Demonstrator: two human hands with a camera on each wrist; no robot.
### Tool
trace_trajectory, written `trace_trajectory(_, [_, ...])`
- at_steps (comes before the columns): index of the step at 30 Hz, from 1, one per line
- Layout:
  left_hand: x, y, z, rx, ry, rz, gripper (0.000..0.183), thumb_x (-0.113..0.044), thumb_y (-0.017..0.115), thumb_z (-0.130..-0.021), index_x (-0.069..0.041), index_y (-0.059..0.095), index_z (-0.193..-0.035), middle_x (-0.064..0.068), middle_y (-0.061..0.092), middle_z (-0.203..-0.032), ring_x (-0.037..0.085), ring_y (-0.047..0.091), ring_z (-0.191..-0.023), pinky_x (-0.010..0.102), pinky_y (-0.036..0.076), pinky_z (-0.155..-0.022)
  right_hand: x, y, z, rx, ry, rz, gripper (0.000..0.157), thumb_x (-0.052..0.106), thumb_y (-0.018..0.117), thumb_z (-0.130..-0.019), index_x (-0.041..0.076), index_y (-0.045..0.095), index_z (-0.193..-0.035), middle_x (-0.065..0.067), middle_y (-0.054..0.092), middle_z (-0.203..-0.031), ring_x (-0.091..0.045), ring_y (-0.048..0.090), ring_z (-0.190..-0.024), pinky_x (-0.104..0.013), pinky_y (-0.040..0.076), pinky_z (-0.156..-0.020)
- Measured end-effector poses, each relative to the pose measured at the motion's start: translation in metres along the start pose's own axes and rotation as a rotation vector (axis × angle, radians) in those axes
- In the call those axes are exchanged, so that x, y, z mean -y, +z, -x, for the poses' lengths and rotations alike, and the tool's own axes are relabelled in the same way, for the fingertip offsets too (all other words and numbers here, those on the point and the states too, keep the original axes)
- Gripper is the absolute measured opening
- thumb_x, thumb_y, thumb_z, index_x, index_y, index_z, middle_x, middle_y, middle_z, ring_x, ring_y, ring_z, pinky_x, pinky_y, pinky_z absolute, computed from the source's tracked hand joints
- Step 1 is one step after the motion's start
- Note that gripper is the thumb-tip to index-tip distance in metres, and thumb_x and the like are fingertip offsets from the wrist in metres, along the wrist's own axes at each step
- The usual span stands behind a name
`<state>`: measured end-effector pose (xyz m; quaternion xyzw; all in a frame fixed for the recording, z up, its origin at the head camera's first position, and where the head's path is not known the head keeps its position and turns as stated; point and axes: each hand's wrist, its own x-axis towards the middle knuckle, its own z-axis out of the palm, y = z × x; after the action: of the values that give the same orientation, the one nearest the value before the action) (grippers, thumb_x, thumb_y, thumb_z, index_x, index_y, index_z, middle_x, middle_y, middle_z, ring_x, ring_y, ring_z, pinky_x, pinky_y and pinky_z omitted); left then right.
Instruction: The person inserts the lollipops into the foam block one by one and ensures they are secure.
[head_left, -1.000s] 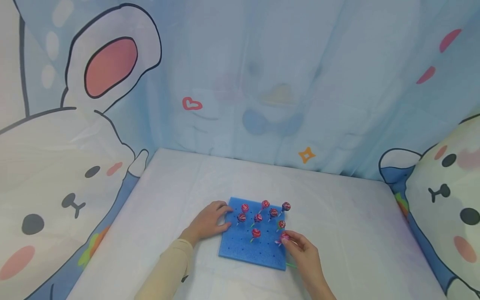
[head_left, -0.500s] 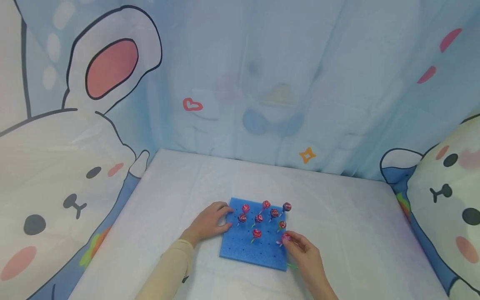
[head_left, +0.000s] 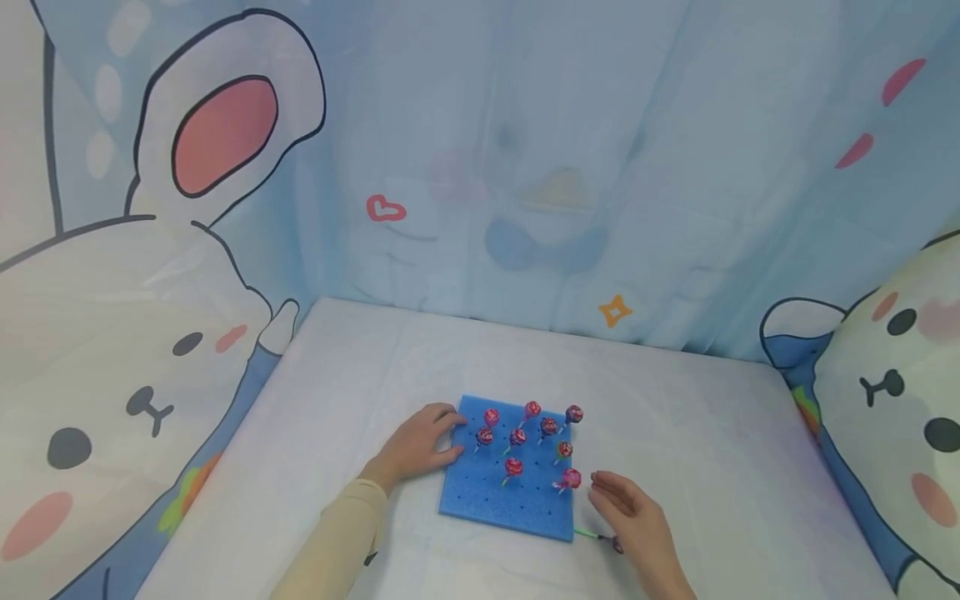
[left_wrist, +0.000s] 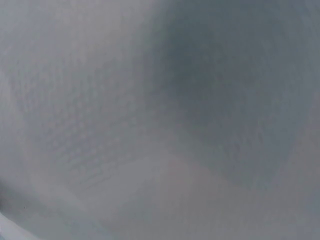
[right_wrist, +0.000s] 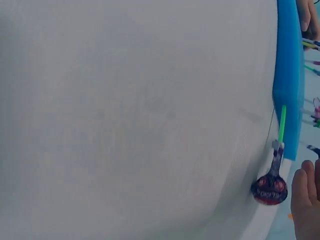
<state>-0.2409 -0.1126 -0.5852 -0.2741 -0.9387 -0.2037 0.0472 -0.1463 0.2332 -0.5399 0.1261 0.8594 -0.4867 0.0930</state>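
A blue foam board (head_left: pixel 472 502) dotted with small holes lies on the table, several wrapped lollipops standing in it, mostly toward its far side. My left hand (head_left: pixel 414 442) rests at the board's left edge, fingertips and thumb touching it. Just off the right edge hovers my right hand (head_left: pixel 636 521), holding nothing, its fingers loosely bent. Closest to those fingers is a pink lollipop (head_left: pixel 572 478) stuck tilted near that edge. A dark-wrapped lollipop (right_wrist: pixel 270 189) with a green stick lies beside the board's near right corner, partly covered by the right hand in the head view.
White cloth covers the table (head_left: pixel 720 467). Behind it hangs a light blue curtain (head_left: pixel 420 100) with cartoon prints, and rabbit figures are printed on both sides. Only blurred grey surfaces show in the left wrist view.
My right hand has let go of the pink lollipop, which stays in the board, and has moved right and toward me. The dark lollipop's head now shows. My left hand stays put.
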Motion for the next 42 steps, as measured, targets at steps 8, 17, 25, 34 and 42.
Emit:
trace_trajectory(8, [0.003, 0.004, -0.001, 0.011, -0.013, -0.014, 0.046, -0.052, 0.057, -0.092, -0.027, 0.057, -0.131, -0.001, 0.052, -0.136, 0.017, 0.046, -0.130, 0.035, 0.039, -0.108, -0.017, -0.016, 0.001, 0.030, 0.015, 0.274, 0.048, 0.032, 0.067, -0.092, 0.002, 0.057, -0.129, -0.019, 0.061, -0.126, -0.039, 0.054, -0.118, -0.048, 0.052, -0.090])
trace_trajectory(17, [0.004, 0.004, -0.002, 0.011, -0.007, -0.018, 0.046, -0.052, 0.057, -0.092, -0.028, 0.056, -0.131, -0.002, 0.052, -0.136, 0.016, 0.046, -0.130, 0.034, 0.039, -0.108, -0.038, -0.030, 0.005, 0.102, 0.057, 0.394, 0.057, 0.043, 0.076, -0.081, 0.005, 0.064, -0.122, -0.010, 0.066, -0.114, -0.038, 0.056, -0.113, -0.049, 0.050, -0.087])
trace_trajectory(25, [0.003, 0.004, -0.002, 0.011, -0.009, -0.017, 0.046, -0.051, 0.058, -0.092, -0.026, 0.057, -0.131, -0.001, 0.053, -0.135, 0.017, 0.047, -0.129, 0.035, 0.039, -0.108, -0.051, -0.032, 0.008, 0.148, 0.071, 0.421, 0.049, 0.028, 0.081, -0.078, 0.004, 0.065, -0.117, -0.006, 0.067, -0.109, -0.039, 0.058, -0.111, -0.045, 0.052, -0.084])
trace_trajectory(34, [0.003, 0.002, 0.000, 0.017, -0.022, -0.012, 0.046, -0.051, 0.058, -0.092, -0.027, 0.056, -0.131, -0.001, 0.052, -0.136, 0.017, 0.046, -0.130, 0.035, 0.039, -0.108, -0.050, -0.030, 0.012, 0.128, 0.057, 0.417, 0.046, 0.026, 0.080, -0.080, 0.004, 0.065, -0.117, -0.002, 0.067, -0.104, -0.029, 0.062, -0.099, -0.041, 0.053, -0.081])
trace_trajectory(42, [0.003, 0.004, -0.001, 0.008, -0.009, -0.013, 0.045, -0.051, 0.058, -0.092, -0.027, 0.056, -0.130, -0.002, 0.053, -0.135, 0.016, 0.047, -0.129, 0.034, 0.039, -0.108, -0.048, -0.024, 0.011, 0.108, 0.034, 0.402, 0.045, 0.032, 0.079, -0.080, 0.007, 0.066, -0.116, -0.001, 0.065, -0.104, -0.022, 0.060, -0.097, -0.042, 0.052, -0.085])
